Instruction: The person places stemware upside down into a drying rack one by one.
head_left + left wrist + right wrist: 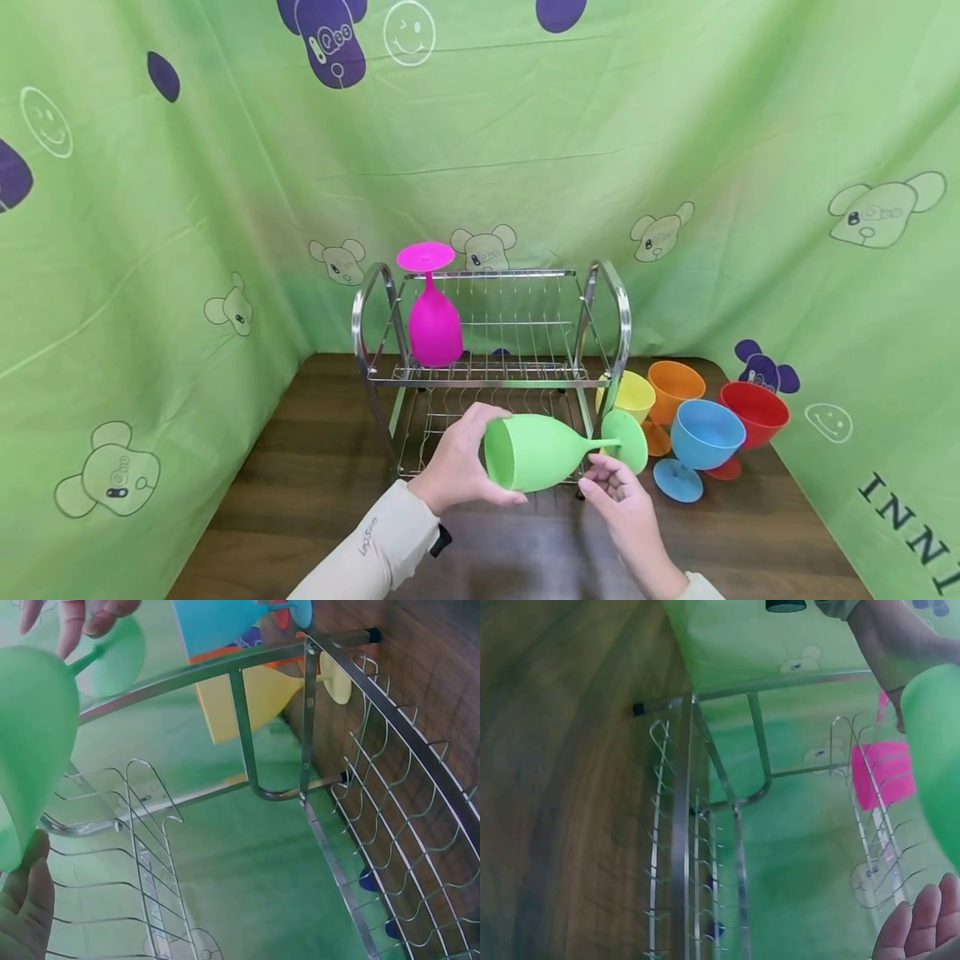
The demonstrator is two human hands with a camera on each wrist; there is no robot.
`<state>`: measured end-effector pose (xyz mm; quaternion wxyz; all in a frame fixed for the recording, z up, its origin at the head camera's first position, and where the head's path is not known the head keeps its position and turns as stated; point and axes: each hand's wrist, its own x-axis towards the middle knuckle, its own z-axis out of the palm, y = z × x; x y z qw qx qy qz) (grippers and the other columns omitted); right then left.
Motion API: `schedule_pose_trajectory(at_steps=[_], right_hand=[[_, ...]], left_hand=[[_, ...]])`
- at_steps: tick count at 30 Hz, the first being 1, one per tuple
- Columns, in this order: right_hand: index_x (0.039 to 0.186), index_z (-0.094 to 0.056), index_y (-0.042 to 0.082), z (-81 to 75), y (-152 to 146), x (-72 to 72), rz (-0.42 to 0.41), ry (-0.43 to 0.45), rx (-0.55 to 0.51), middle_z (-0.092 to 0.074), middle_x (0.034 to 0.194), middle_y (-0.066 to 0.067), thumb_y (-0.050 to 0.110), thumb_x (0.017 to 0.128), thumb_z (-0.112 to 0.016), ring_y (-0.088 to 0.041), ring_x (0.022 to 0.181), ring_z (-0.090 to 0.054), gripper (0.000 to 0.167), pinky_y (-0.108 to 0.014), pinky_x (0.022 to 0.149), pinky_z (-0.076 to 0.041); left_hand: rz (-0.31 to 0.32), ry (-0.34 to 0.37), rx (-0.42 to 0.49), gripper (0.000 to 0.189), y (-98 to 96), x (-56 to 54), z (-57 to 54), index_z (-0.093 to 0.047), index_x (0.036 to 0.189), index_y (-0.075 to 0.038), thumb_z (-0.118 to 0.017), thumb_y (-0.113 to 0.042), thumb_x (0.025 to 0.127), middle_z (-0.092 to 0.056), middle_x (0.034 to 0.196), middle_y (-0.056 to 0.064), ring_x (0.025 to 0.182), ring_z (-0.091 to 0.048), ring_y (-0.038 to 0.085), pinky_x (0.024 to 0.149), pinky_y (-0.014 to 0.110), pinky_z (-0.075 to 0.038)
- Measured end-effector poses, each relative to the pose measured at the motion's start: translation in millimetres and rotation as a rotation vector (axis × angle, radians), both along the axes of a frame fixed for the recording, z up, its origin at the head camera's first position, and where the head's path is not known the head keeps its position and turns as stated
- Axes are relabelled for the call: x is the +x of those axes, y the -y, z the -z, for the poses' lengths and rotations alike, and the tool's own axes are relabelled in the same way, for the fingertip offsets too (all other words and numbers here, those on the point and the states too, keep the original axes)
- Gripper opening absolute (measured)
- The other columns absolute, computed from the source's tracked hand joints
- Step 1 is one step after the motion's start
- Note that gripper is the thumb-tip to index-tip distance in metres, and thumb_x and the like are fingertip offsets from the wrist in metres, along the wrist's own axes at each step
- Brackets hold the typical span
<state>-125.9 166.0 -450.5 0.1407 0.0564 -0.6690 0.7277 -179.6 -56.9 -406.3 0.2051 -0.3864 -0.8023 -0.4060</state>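
Observation:
A green plastic goblet (536, 452) lies sideways in the air in front of the rack, its mouth to the left and its foot to the right. My left hand (463, 462) grips the bowl near the rim, thumb below and fingers above. Just under the stem is my right hand (621, 500), its fingers loosely bent and the fingertips right by the stem, not wrapped round it. A magenta goblet (437, 329) stands upside down on the upper tier of the metal dish rack (495, 383), at the left.
To the right of the rack several goblets stand upright on the wooden table (262, 517): yellow (632, 396), orange (675, 393), blue (707, 435) and red (756, 412). The rack's lower tier has wavy wires. A green patterned cloth (525, 125) hangs behind and at both sides.

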Motion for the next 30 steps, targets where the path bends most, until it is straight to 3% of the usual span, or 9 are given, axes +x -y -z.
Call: schedule_pose_trajectory(at_steps=[3,8,16,23,30], right_hand=[[0.105,-0.059,0.021,3.5,-1.4,-1.2,-0.048,0.031,-0.076,-0.058,0.090,-0.001,-0.003,0.090,-0.061,-0.004,0.082,-0.056,0.028,-0.016,0.070,-0.048],[0.110,-0.055,0.020,7.5,-2.6,-3.3,-0.170,-0.041,-0.138,-0.060,0.093,0.004,-0.007,0.094,-0.048,-0.006,0.082,-0.059,0.033,-0.019,0.071,-0.050],[0.123,-0.051,0.019,10.7,-0.9,-0.2,-0.330,-0.084,-0.249,-0.062,0.107,0.001,-0.002,0.098,-0.041,-0.010,0.092,-0.063,0.035,-0.025,0.080,-0.053],[0.124,-0.052,0.018,11.0,3.6,-0.5,-0.362,-0.116,-0.326,-0.063,0.110,0.002,-0.001,0.097,-0.042,-0.008,0.096,-0.062,0.034,-0.025,0.081,-0.052],[0.124,-0.051,0.017,11.5,6.8,-3.0,-0.381,-0.113,-0.381,-0.063,0.110,0.003,0.008,0.098,-0.046,-0.007,0.096,-0.061,0.029,-0.025,0.083,-0.050]], left_hand=[[0.004,-0.039,0.016,0.091,-1.3,0.9,0.0,-0.052,0.116,-0.004,-0.095,-0.025,0.039,-0.056,0.110,0.009,0.097,-0.057,0.019,0.085,0.029,-0.050],[0.009,-0.056,0.052,0.095,-6.9,4.1,3.2,-0.050,0.117,-0.004,-0.095,-0.024,0.037,-0.055,0.110,0.010,0.099,-0.057,0.021,0.087,0.029,-0.049],[0.036,-0.021,0.116,0.097,-16.9,11.5,14.2,-0.047,0.120,-0.002,-0.096,-0.017,0.038,-0.054,0.116,0.015,0.106,-0.057,0.027,0.093,0.033,-0.048],[0.033,-0.072,0.120,0.100,-17.7,11.5,17.4,-0.045,0.121,-0.002,-0.097,-0.018,0.036,-0.053,0.116,0.016,0.107,-0.057,0.028,0.094,0.034,-0.047],[0.046,-0.047,0.132,0.101,-18.6,12.6,20.9,-0.045,0.123,0.000,-0.096,-0.017,0.038,-0.052,0.121,0.016,0.113,-0.054,0.028,0.096,0.037,-0.045]])
